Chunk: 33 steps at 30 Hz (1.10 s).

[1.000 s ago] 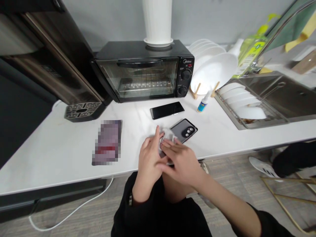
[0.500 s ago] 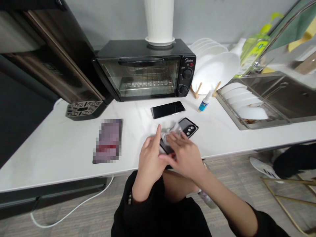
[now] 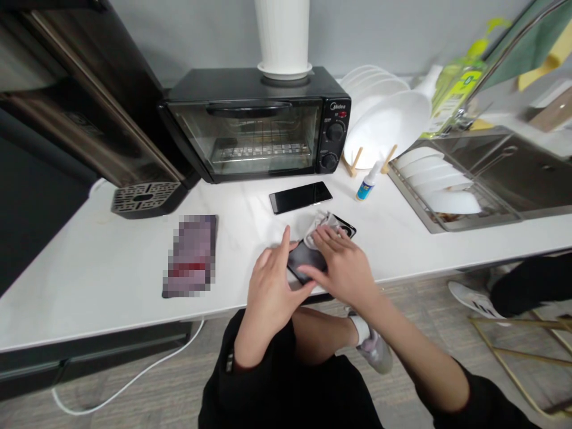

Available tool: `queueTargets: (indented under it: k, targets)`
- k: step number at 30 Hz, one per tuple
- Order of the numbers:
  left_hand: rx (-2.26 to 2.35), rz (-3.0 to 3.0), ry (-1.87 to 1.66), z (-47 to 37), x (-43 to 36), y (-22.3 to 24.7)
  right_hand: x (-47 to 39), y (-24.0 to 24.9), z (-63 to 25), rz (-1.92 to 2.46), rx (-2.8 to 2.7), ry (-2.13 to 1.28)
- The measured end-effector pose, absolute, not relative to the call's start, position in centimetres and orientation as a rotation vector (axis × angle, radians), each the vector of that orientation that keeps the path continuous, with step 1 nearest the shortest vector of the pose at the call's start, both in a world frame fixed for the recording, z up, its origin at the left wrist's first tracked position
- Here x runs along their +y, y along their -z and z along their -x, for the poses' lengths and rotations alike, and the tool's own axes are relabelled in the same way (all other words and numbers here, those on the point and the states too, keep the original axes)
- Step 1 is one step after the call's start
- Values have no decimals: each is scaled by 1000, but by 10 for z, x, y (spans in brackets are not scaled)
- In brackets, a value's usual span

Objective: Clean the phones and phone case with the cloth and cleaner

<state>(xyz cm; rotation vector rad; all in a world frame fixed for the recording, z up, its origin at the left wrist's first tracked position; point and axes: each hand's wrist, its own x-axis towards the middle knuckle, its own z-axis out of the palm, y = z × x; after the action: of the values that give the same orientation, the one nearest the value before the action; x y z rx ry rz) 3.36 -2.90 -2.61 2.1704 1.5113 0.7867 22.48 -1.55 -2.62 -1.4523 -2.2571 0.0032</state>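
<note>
A dark phone case (image 3: pixel 308 260) with camera cutouts lies at the counter's front edge, slanting up to the right. My left hand (image 3: pixel 273 280) grips its near left end between thumb and fingers, with the index finger raised. Under the fingers of my right hand (image 3: pixel 346 259) is a crumpled whitish wipe (image 3: pixel 315 227), pressed onto the case near its camera end. My right thumb stretches over the lower part of the case, and my fingers partly hide the cutouts. A black-screened phone (image 3: pixel 301 198) lies just behind, and a small spray bottle (image 3: pixel 366 183) stands upright beyond it.
A toaster oven (image 3: pixel 250 137) stands at the back with a white pot (image 3: pixel 283 36) on it. Left are a drink machine (image 3: pixel 147 199) and a pixelated flat item (image 3: pixel 191 256). Right are racked plates (image 3: pixel 386 131) and a sink (image 3: pixel 531 179). A co-worker's shoe (image 3: pixel 478 300) shows below.
My right hand has slid the wipe up and right along the case towards the cutouts, uncovering more of its lower part. My left hand stays at the near end.
</note>
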Motion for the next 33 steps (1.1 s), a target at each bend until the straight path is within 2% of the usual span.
queueTargets:
  k: [3,6,13,19,22,28,33]
  targets:
    - [1581,-2166,-771,-32,-29,28,-40,27,-194,1265,-2315,-177]
    - [1627,-2168,-754,-35,-29,27,-56,26,-203,1200,-2344,-272]
    - [1564,-2143,-815,-39,-30,22,-9,26,-261,1572,-2206,64]
    - [1584,-2110,-765,-34,-30,23,-34,26,-204,1292,-2329,-158]
    - [1632,-2113,-733,-35,-30,23,-55,25,-206,1199,-2369,-254]
    - [1573,-2114,-821,-39,-31,23,-17,25,-261,1536,-2232,57]
    - [1560,-2117,-788,-36,-30,23,-17,27,-219,1425,-2253,-5]
